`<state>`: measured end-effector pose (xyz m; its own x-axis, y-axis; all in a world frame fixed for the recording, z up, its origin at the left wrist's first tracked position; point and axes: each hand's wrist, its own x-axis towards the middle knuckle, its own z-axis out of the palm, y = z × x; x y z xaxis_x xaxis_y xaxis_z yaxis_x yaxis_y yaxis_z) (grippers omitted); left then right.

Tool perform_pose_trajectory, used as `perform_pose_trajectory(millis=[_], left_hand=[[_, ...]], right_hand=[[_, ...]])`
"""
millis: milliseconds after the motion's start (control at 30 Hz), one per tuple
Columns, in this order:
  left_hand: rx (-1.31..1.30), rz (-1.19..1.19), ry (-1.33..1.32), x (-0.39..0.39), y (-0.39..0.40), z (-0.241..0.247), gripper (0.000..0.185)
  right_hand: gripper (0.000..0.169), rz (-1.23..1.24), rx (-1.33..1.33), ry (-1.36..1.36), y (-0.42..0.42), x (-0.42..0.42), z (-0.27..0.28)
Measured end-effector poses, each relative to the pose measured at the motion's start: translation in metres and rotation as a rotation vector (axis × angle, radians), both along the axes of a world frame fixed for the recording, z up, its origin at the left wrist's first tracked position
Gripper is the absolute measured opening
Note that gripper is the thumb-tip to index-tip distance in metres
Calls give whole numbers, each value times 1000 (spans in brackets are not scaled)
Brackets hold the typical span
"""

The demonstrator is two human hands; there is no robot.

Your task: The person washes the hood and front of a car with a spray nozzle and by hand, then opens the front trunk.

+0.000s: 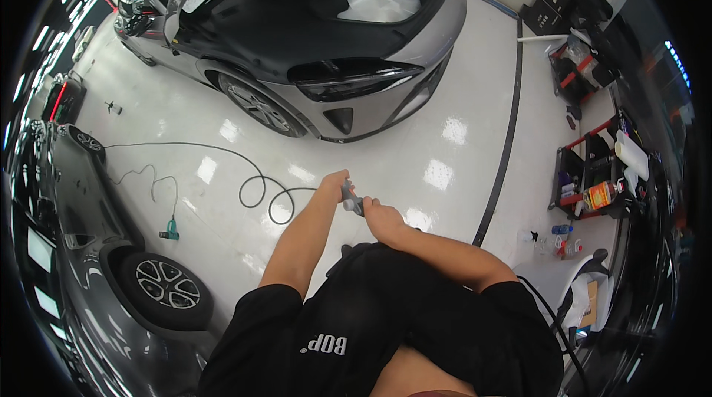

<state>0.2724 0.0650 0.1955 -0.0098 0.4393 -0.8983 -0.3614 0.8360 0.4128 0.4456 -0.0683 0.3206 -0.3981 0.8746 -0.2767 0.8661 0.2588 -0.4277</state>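
Both hands meet in front of my body, above the glossy floor. My left hand is closed around the far end of a small grey and black tool, whose exact kind I cannot tell. My right hand grips the near end of the same tool, its thumb along the top. A dark hose or cable lies looped on the floor and runs up behind my left forearm. Beyond the hands stands a silver car, its front opening holding crumpled white sheeting.
A dark grey car stands at the left, with a green corded power tool on the floor beside it. Tool carts line the right side, near bottles and a white bin. Cardboard boxes stand at the back right.
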Motion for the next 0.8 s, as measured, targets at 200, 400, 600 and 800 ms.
perform_pose_trajectory(millis=[200, 400, 600, 800], left_hand=[[42, -116, 190, 8, -2, -6, 23], [169, 17, -31, 8, -23, 32, 55], [71, -16, -153, -17, -51, -32, 76], [251, 34, -636, 10, -48, -27, 65]], right_hand=[[19, -5, 65, -40, -7, -4, -13], [34, -336, -184, -7, 24, 13, -33], [42, -515, -211, 27, 25, 41, -38], [47, -409, -220, 109, 3, 18, -31]])
